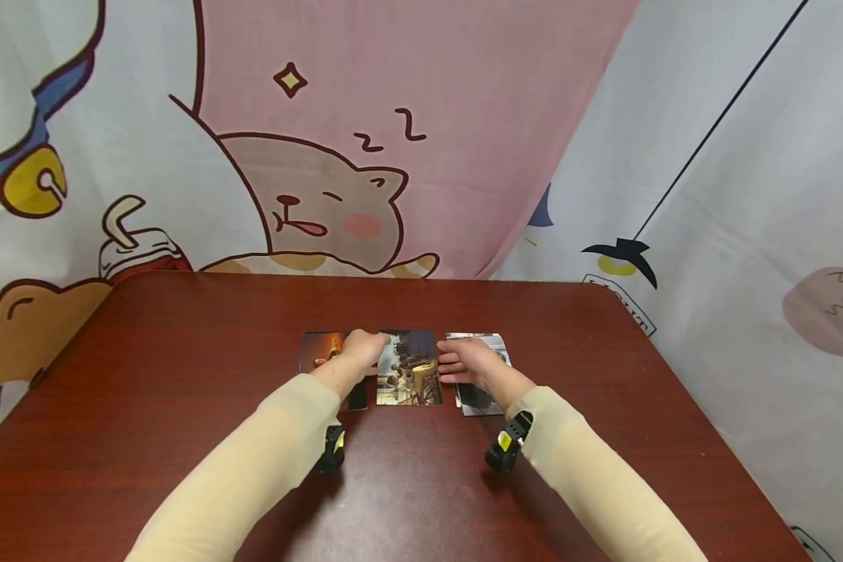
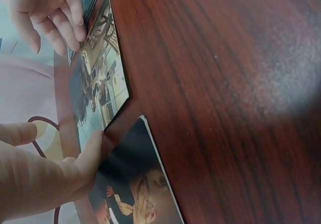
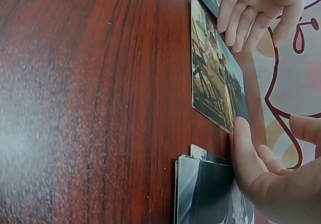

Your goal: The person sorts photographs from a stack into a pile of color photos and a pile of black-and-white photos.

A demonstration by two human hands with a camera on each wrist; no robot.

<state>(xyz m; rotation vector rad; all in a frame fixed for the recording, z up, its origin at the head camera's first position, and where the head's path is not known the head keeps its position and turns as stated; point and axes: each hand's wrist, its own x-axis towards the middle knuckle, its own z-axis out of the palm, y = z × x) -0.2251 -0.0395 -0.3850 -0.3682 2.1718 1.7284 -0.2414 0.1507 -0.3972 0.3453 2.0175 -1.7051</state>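
Three groups of printed picture cards lie side by side on the table. The middle card (image 1: 409, 375) shows a sunlit outdoor scene. My left hand (image 1: 361, 353) reaches over the dark orange-toned card (image 1: 314, 349) on the left, and a fingertip touches the middle card's left edge. On the other side, my right hand (image 1: 472, 362) stretches over the grey-toned stack (image 1: 479, 401), its fingertips at the middle card's right edge. Fingers of both hands look fairly straight in the wrist views. Part of each outer group is hidden under a hand.
A reddish-brown wooden table (image 1: 407, 484) spreads around the cards. Behind it hangs a cloth (image 1: 506, 101) printed with cartoon animals. The right stack's cards (image 3: 205, 189) are slightly uneven, with one corner sticking out. A small black device (image 1: 509, 442) sits at the right wrist.
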